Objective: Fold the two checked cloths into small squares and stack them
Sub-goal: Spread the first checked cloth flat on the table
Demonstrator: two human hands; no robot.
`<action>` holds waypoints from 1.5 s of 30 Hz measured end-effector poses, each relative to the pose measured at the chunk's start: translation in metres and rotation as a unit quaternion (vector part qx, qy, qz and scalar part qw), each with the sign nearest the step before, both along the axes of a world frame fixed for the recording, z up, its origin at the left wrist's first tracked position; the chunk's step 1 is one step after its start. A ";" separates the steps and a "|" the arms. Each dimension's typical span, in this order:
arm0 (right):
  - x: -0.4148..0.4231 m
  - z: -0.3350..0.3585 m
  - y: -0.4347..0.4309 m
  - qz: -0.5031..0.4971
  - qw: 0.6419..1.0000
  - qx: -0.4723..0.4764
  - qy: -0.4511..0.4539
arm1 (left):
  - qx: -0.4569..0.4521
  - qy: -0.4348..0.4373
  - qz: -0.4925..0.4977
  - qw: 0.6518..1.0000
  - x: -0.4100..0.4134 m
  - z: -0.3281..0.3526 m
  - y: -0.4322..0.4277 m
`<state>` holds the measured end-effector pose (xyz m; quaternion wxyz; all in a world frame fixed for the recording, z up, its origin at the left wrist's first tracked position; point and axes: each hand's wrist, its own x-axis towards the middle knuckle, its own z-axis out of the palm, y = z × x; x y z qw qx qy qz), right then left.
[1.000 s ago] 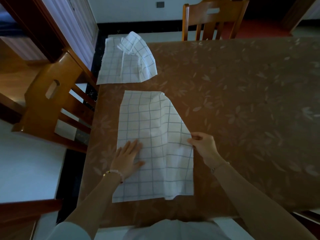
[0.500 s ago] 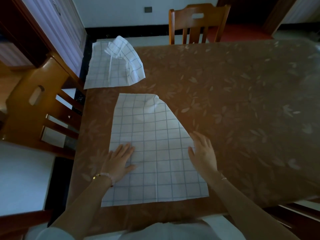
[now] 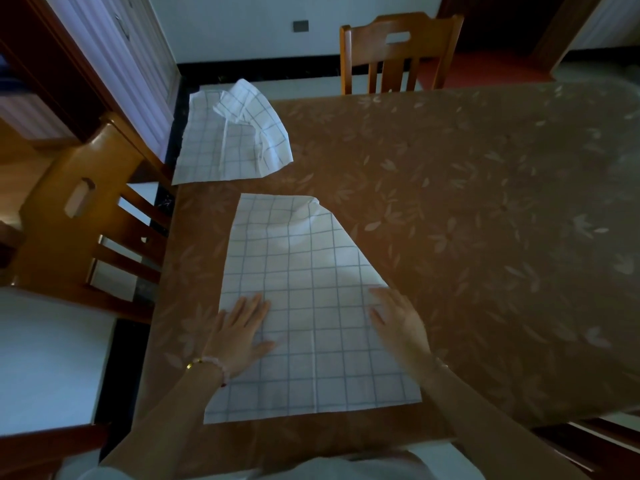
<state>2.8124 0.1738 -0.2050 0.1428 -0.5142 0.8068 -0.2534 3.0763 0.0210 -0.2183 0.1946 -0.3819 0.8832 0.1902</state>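
A white checked cloth [image 3: 304, 278] lies spread on the brown table [image 3: 485, 220] in front of me, its far right corner slanting inward. My left hand [image 3: 242, 329] lies flat on its near left part, fingers straight. My right hand [image 3: 398, 318] presses flat on the cloth's right edge, fingers spread. A second checked cloth [image 3: 232, 133] sits rumpled at the table's far left corner, partly hanging over the edge, with one flap turned up.
A wooden chair [image 3: 79, 216] stands at the table's left side and another chair [image 3: 398, 46] at the far side. The patterned tabletop stretches bare to the right. The near table edge runs just below the cloth.
My right hand let go of the pinched right edge and now lies flat on it. The cloth is smoothed wider and flatter. My left hand stayed pressed on the left part.
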 end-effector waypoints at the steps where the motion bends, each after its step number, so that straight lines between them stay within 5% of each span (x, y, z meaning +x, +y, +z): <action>1: -0.005 0.004 -0.008 -0.027 1.000 -0.011 -0.001 | -0.001 0.005 -0.001 1.000 0.000 0.000 0.000; 19: -0.050 0.017 -0.153 -0.117 0.967 0.072 -0.215 | -0.128 0.032 0.031 0.991 -0.016 -0.039 0.042; 26: -0.050 0.019 -0.168 -0.092 0.985 0.017 -0.145 | -0.117 0.049 0.039 0.991 -0.014 -0.039 0.038; 32: -0.018 0.038 -0.138 0.043 0.968 -0.231 0.091 | -0.078 0.115 0.099 0.985 -0.021 -0.020 0.037; 33: -0.010 0.043 -0.132 0.065 0.956 -0.261 0.120 | -0.047 0.172 0.146 0.973 -0.025 -0.011 0.035; 35: 0.009 0.049 -0.118 0.115 0.934 -0.301 0.153 | 0.070 0.321 0.314 0.891 -0.034 0.017 0.032; 38: 0.036 0.046 -0.094 0.173 0.918 -0.318 0.164 | 0.275 0.501 0.457 0.681 -0.049 0.059 0.028; 40: 0.048 0.035 -0.079 0.192 0.917 -0.310 0.160 | 0.334 0.565 0.485 0.578 -0.057 0.071 0.028; 45: 0.065 0.019 -0.053 0.211 0.933 -0.261 0.131 | 0.320 0.589 0.549 0.500 -0.070 0.074 0.043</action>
